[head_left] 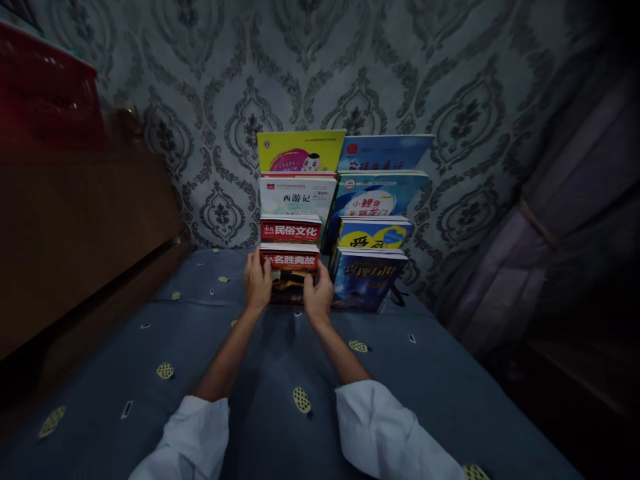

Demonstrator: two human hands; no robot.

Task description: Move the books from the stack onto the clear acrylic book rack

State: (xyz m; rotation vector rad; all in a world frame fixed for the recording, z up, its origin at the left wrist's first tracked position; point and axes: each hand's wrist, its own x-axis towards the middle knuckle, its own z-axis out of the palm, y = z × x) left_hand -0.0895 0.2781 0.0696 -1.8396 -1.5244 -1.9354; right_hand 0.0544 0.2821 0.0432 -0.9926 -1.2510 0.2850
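Note:
Both hands are on the front book [287,280] of the left-hand row, a dark cover with a red title band, standing upright. My left hand [257,283] grips its left edge, thumb across the cover. On the opposite edge, my right hand [319,293] holds it the same way. Directly behind stands a similar red-banded book [291,231], then a pale book [295,197] and a yellow-green one [300,150]. Close by my right hand is the dark blue front book [367,280] of the right-hand row. The lower parts of the rear books are hidden.
Further back in the right-hand row are a yellow-and-blue book [375,233] and two blue ones. A patterned wall [215,133] rises behind. The books stand on a blue pineapple-print sheet [260,413], with wooden furniture [85,233] at left and a tied curtain [520,247] at right.

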